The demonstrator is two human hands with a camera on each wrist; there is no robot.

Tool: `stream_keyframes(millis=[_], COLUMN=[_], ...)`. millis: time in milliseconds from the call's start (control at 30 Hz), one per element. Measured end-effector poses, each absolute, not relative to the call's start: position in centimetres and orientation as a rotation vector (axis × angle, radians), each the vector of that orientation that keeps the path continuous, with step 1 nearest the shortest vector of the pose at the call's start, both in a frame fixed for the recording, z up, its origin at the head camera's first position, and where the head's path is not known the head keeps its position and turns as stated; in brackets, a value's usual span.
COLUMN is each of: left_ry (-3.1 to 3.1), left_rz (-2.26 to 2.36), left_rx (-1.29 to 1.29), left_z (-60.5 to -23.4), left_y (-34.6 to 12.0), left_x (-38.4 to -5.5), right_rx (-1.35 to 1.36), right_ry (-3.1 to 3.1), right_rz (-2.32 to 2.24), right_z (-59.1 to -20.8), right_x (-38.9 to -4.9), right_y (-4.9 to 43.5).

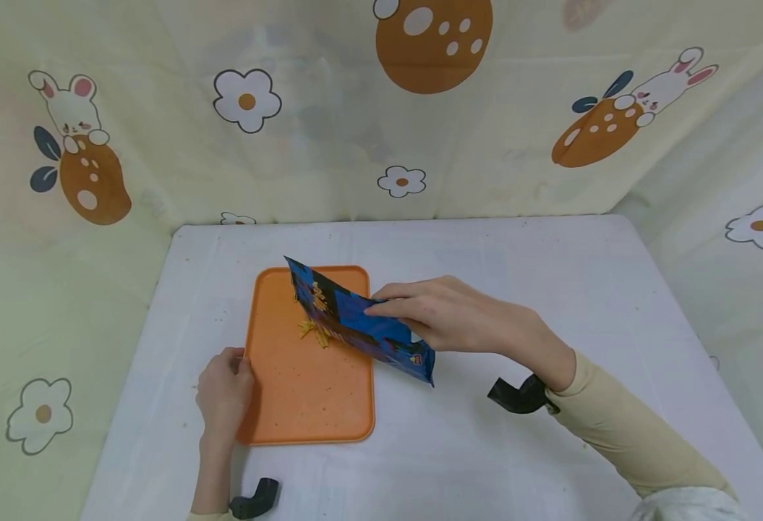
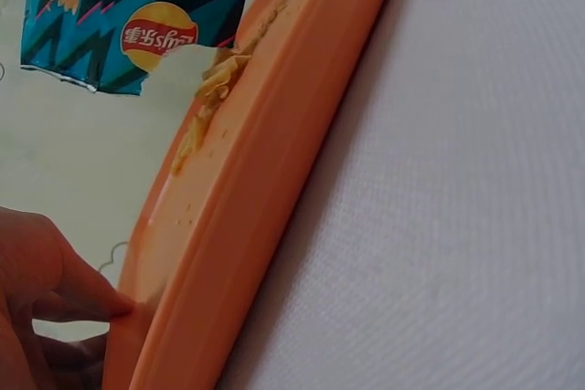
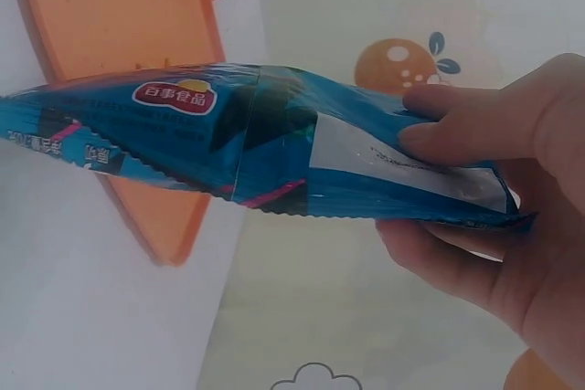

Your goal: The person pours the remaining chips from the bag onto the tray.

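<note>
My right hand grips a blue Lay's chip bag by one end, the thumb on one face and fingers on the other in the right wrist view. The bag slants over the far half of an orange tray. A few yellow chips lie on the tray under the bag, with crumbs scattered nearby. At the tray's left side, my left hand pinches the rim. The left wrist view shows the chips in a small heap beside the bag's printed face.
A white-covered table carries the tray. Behind and beside it hangs a pale curtain printed with rabbits and flowers. Black straps stick out at both wrists.
</note>
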State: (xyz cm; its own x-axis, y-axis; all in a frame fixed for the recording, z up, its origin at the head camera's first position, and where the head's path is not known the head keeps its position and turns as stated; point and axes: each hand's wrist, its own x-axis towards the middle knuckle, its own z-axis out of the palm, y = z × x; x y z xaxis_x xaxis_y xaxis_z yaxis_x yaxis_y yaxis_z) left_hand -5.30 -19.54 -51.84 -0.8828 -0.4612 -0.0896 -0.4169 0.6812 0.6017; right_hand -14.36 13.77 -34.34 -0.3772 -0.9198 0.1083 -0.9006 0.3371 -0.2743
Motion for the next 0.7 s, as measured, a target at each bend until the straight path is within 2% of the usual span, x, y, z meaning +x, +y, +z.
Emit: stream_keyframes(millis=[700], left_ry=[-2.814], left_rz=[-0.998], left_rx=[0.746], left_z=[-52.04], left_y=[-19.52], left_x=[-5.47], right_rx=[-1.767], right_ry=[2.525], right_rz=[-0.51], right_z=[-33.6], right_x=[-14.02], right_y=[13.76])
